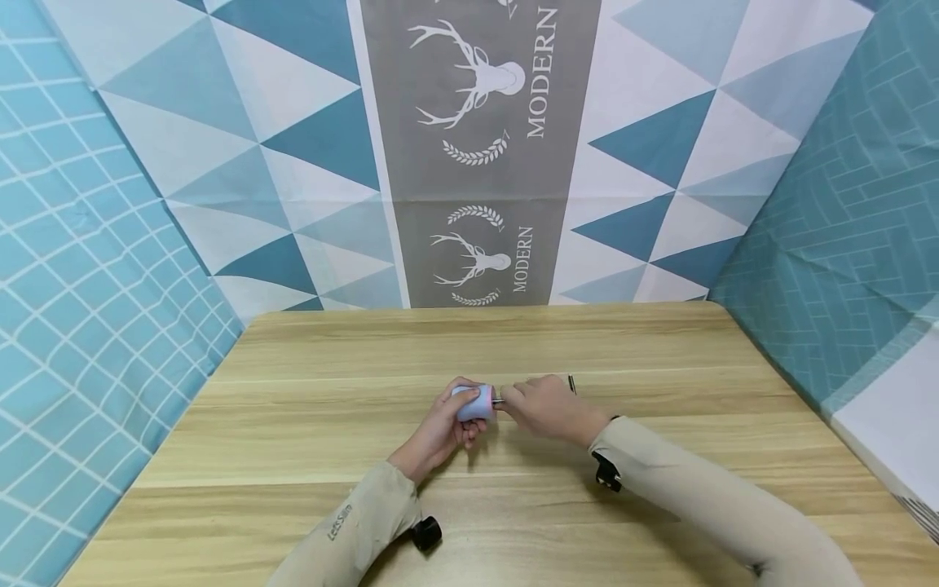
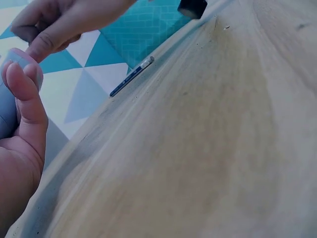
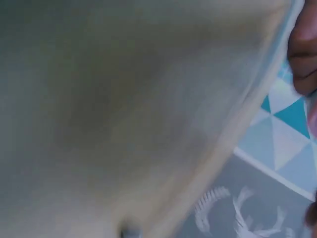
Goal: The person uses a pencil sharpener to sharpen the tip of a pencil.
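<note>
My left hand (image 1: 446, 420) grips a small light-blue cylinder (image 1: 473, 403) with a pink rim, tilted so that its rimmed end faces the right hand. In the left wrist view the cylinder (image 2: 6, 106) shows at the left edge, thumb along its side. My right hand (image 1: 546, 405) pinches a thin, dark, shiny stick (image 1: 498, 400) at the rimmed end; the fingers hide most of it, and I cannot tell what it is. Beyond the right hand, a dark slim pen (image 2: 132, 77) with a pale end lies on the table. Only part of it shows in the head view.
The wood-grain table (image 1: 308, 456) spreads under both arms. A patterned cloth wall (image 1: 484, 163) stands along its far edge, with blue tiled sheets at left and right. A white surface (image 1: 891, 424) borders the right side. Each wrist carries a small black camera (image 1: 426, 534).
</note>
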Tool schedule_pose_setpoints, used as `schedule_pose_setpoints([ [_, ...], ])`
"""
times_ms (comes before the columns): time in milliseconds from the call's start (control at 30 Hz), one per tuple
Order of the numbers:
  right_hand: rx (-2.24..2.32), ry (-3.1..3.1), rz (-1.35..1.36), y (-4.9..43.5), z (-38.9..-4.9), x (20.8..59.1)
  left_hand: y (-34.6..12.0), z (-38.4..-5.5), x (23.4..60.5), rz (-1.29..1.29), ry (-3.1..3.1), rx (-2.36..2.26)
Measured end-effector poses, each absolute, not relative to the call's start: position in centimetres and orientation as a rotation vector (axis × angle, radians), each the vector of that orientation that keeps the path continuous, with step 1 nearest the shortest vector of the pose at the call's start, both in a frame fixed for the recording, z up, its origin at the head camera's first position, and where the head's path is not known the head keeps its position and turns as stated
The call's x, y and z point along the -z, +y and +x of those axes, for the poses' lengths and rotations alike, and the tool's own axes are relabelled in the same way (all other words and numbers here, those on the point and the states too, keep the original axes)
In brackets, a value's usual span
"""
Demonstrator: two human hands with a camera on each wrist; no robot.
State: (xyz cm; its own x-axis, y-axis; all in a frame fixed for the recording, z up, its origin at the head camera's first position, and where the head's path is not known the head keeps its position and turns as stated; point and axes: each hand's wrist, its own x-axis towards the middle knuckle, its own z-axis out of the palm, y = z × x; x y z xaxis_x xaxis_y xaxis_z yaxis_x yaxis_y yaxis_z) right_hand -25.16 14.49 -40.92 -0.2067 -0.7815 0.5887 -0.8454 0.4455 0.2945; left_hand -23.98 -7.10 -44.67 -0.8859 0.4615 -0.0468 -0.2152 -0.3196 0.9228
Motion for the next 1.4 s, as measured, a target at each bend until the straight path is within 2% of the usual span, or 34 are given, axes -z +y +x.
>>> schedule_pose_setpoints([
  [167, -0.915, -2.633, 1.198, 13.7, -24.5, 39.9, -7.1, -23.9, 44.8, 0.306, 1.533, -2.220],
  [367, -1.998, -3.043, 0.615, 14.0, -25.4, 38.3, -7.0, -23.9, 44.9, 0.319, 1.576, -2.208],
  [467, -2.305, -3.129, 0.367, 14.5, -25.9, 38.3, -6.9, -23.9, 44.9, 0.352, 1.596, -2.194],
  [567, -2.404, -3.138, 0.305, 14.6, -25.9, 38.6, -6.8, -23.8, 44.9, 0.359, 1.609, -2.186],
  [667, -2.260, -3.084, 0.460, 14.6, -25.4, 38.6, -6.8, -23.8, 44.8, 0.333, 1.618, -2.188],
  [767, -1.862, -3.018, 0.723, 14.6, -24.7, 38.5, -6.9, -23.9, 44.6, 0.320, 1.624, -2.189],
  [933, -0.897, -2.751, 1.199, 15.4, -24.0, 38.5, -7.0, -24.0, 44.6, 0.296, 1.600, -2.198],
  [1000, -0.490, -2.568, 1.312, 15.7, -23.9, 38.6, -7.1, -24.0, 44.6, 0.284, 1.588, -2.205],
  [1100, -0.062, -2.283, 1.399, 15.9, -24.0, 38.9, -7.2, -23.9, 44.5, 0.282, 1.577, -2.214],
  [1200, 0.166, -2.086, 1.415, 15.9, -24.3, 39.5, -7.2, -23.9, 44.4, 0.283, 1.565, -2.218],
  [1400, 0.155, -1.852, 1.339, 15.1, -25.2, 41.2, -7.0, -23.9, 44.6, 0.284, 1.535, -2.216],
])
